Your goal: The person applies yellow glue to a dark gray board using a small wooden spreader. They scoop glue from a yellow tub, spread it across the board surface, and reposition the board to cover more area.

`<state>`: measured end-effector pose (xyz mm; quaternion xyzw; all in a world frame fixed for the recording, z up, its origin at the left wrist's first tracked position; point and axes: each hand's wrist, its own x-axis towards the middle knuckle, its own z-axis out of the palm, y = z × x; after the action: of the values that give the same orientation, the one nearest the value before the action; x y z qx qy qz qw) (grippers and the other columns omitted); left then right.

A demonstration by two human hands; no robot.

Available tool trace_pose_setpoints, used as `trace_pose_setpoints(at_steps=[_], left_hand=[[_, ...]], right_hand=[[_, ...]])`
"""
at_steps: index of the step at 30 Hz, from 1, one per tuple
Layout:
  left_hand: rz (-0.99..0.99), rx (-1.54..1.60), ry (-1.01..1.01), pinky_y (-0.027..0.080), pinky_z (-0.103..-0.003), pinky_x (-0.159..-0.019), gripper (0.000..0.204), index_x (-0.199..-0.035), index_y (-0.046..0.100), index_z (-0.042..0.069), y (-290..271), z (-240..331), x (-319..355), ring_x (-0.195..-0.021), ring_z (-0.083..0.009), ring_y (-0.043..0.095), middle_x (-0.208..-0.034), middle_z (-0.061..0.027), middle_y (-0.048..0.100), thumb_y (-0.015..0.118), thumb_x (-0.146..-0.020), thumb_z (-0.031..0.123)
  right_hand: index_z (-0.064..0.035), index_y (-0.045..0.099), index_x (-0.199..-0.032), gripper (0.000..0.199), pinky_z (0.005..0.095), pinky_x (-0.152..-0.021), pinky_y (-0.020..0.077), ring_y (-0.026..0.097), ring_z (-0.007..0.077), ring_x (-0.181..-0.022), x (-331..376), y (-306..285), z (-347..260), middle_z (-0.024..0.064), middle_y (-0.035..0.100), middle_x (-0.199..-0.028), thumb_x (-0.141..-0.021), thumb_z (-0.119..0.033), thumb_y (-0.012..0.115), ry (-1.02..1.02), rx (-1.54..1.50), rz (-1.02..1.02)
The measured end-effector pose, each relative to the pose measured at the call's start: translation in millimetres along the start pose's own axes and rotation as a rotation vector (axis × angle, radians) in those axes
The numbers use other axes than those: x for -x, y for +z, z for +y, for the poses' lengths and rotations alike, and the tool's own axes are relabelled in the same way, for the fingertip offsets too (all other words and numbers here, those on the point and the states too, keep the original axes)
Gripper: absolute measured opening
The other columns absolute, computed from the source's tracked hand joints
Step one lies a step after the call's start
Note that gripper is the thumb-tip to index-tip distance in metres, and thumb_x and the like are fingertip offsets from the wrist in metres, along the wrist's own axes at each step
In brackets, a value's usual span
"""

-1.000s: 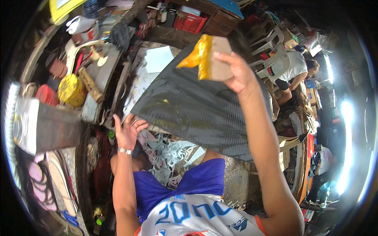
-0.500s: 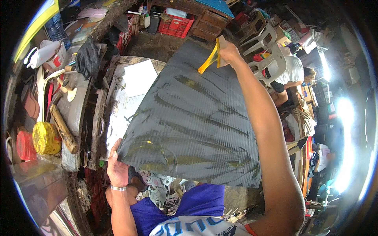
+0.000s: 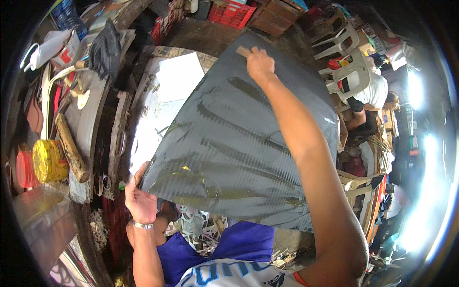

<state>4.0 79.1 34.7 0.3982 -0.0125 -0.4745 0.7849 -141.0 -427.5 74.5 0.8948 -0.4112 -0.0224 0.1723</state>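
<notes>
A large dark grey ribbed sheet (image 3: 229, 143) slopes before me, streaked with wet, yellowish glue-like smears. My left hand (image 3: 141, 198) grips its near left corner, fingers at the edge with the palm turned up. Near the far end of the sheet, my right hand (image 3: 259, 63) is closed on a small flat tan spreader (image 3: 243, 51), held against the surface. A small yellow blob (image 3: 185, 168) lies on the near left part of the sheet. The right forearm covers part of the sheet's right side.
White sheets (image 3: 179, 76) lie on a worn board beyond the grey sheet's left edge. On the left bench are a yellow tub (image 3: 50, 160), a red container (image 3: 27, 168) and a wooden stick (image 3: 70, 148). Plastic chairs (image 3: 351, 76) and a seated person (image 3: 373, 91) are at the right.
My right hand has come down and left onto the sheet's far part with the spreader. The yellow strand that hung from it no longer shows. My left hand still grips the corner.
</notes>
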Motion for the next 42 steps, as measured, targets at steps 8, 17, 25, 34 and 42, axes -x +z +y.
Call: trace_pose_setpoints(at_steps=[8, 17, 25, 34, 42], left_hand=[[0.122, 0.099, -0.080, 0.042, -0.048, -0.118, 0.072, -0.140, 0.063, -0.008, -1.1, -4.0, -3.7, -0.136, -0.0313, 0.058, -0.145, -0.0164, 0.065, 0.061, -0.101, 0.052], [0.096, 0.175, -0.201, 0.042, -0.052, -0.116, 0.085, -0.145, 0.057, -0.006, -7.1, -9.1, -0.7, -0.136, -0.0340, 0.057, -0.148, -0.0199, 0.062, 0.052, -0.101, 0.066], [-0.042, 0.143, -0.169, 0.045, -0.049, -0.112, 0.094, -0.149, 0.050, -0.006, -9.8, -7.6, 6.7, -0.134, -0.0320, 0.059, -0.147, -0.0200, 0.063, 0.046, -0.100, 0.073], [-0.162, 0.240, -0.192, 0.050, -0.048, -0.108, 0.076, -0.148, 0.055, 0.001, -23.2, -11.0, 1.6, -0.131, -0.0292, 0.063, -0.145, -0.0153, 0.066, 0.045, -0.107, 0.064], [-0.157, 0.177, -0.273, 0.052, -0.051, -0.110, 0.073, -0.156, 0.047, 0.000, -22.9, -7.6, 2.6, -0.131, -0.0322, 0.065, -0.150, -0.0184, 0.063, 0.039, -0.111, 0.057]], right_hand=[[-0.0108, 0.074, -0.125, 0.034, 0.0501, -0.097, 0.0587, 0.072, 0.0347, -0.116, 55.9, -18.4, -56.9, 0.0126, 0.075, -0.123, -0.094, -0.015, 0.062, -0.103, -0.321, -0.121], [-0.0112, 0.078, -0.114, 0.029, 0.0496, -0.090, 0.0595, 0.073, 0.0372, -0.105, 159.6, -77.9, -143.1, 0.0135, 0.073, -0.111, -0.089, -0.012, 0.063, -0.248, -0.507, -0.121], [-0.0023, 0.073, -0.104, 0.018, 0.0510, -0.080, 0.0610, 0.073, 0.0381, -0.095, 252.1, -119.8, -207.7, 0.0173, 0.070, -0.101, -0.088, -0.009, 0.067, -0.327, -0.629, 0.005], [-0.0029, 0.071, -0.105, 0.021, 0.0534, -0.082, 0.0587, 0.070, 0.0438, -0.090, 298.5, -153.9, -214.0, 0.0203, 0.069, -0.098, -0.089, -0.011, 0.061, -0.301, -0.868, -0.023], [0.0082, 0.062, -0.117, 0.036, 0.0553, -0.099, 0.0535, 0.067, 0.0506, -0.114, 326.7, -123.7, -166.8, 0.0342, 0.068, -0.121, -0.090, -0.015, 0.061, 0.186, -0.621, -0.447]])
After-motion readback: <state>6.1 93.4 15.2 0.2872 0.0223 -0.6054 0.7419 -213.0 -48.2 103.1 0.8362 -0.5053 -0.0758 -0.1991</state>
